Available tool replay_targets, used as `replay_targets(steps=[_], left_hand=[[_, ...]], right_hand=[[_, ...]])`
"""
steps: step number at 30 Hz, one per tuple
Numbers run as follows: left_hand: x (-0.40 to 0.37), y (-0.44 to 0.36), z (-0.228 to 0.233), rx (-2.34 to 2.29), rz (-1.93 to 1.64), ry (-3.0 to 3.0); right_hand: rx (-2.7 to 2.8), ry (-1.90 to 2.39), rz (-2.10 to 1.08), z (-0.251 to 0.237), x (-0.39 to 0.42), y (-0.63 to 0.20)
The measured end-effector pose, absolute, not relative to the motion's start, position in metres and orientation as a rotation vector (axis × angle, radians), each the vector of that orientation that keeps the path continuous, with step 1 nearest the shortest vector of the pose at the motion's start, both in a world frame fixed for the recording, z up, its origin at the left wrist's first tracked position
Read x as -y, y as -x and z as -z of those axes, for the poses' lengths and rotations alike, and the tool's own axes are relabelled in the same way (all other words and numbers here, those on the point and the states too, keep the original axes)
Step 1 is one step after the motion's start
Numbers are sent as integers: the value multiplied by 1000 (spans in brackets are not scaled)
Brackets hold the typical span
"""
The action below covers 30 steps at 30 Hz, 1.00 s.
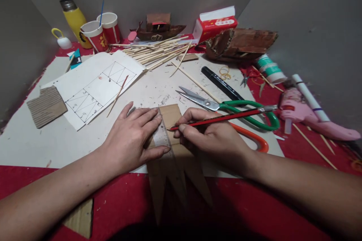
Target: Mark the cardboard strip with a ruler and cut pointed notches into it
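Your left hand [132, 135] lies flat, fingers spread, pinning the clear ruler [163, 135] on the cardboard strip [172, 116], both running six to twelve o'clock; your right hand [210, 135] pinches the red pencil [223, 117], tip pointing nine o'clock at the ruler's edge.

This is looking like a craft corner at home. Scissors [226, 105], a pink glue gun [305, 115], bamboo sticks [158, 52], paint cups [102, 32] and a little model boat [158, 30] are lying on a red table [296, 147] by gray walls.
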State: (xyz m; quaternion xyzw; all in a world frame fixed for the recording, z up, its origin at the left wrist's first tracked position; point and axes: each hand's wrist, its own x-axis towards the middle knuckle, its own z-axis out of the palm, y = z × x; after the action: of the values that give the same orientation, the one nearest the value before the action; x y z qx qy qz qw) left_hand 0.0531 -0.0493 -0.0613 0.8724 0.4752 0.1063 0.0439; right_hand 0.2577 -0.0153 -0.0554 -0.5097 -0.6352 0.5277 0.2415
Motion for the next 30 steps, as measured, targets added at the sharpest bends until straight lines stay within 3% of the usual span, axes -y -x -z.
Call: replay_targets(steps=[20,30], left_hand=[[50,-52,62,-1443,-351,-2664],[47,-53,63,-1446,-349,-2673]], right_hand=[[1997,1301,-1152,61,18,-265],[1982,1282,-1193,60,17,-263]])
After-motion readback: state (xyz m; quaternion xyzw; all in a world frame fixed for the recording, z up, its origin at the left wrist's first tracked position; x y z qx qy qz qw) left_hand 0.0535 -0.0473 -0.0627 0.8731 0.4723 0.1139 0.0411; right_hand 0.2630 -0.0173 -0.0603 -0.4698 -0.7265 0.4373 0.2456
